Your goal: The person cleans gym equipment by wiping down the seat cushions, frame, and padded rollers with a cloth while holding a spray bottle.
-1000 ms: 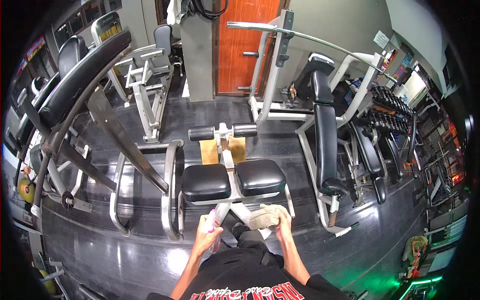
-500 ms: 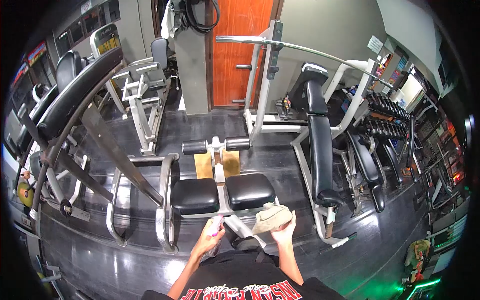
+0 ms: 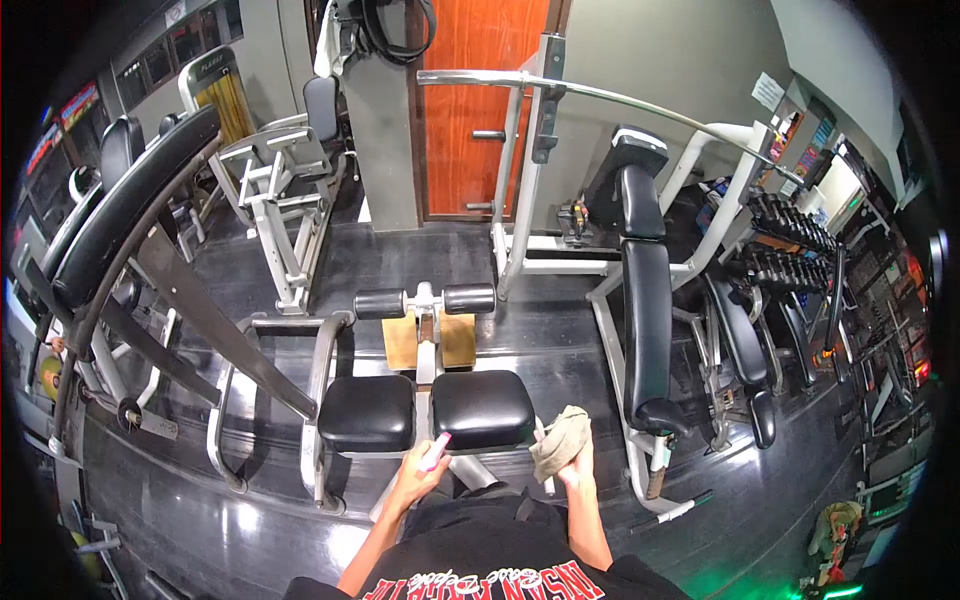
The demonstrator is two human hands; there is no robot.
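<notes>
My left hand [image 3: 413, 480] is closed around a small pink-and-white bottle [image 3: 435, 453], held upright just in front of the split seat; its lower part is hidden by the fingers. In my right hand [image 3: 580, 470] is a crumpled beige cloth [image 3: 562, 443], gripped from below and hanging over the fingers. The cloth is close to the right corner of the black right seat pad [image 3: 483, 408]; whether they touch I cannot tell. A matching left seat pad [image 3: 367, 412] lies beyond the bottle. Past both pads are two black foam rollers [image 3: 469, 298] on a white post.
An inclined bench [image 3: 648, 320] with a racked barbell [image 3: 620, 98] stands to the right. On the left, a machine with a long padded arm [image 3: 140, 210] rises beside the seat. Dumbbell racks [image 3: 790, 245] are at the far right. Dark rubber flooring [image 3: 440, 245] runs between the machines.
The cloth and my right hand have shifted slightly right, away from the seat pad. The seat sits further left in view as the camera turned a little. Both hands keep their holds.
</notes>
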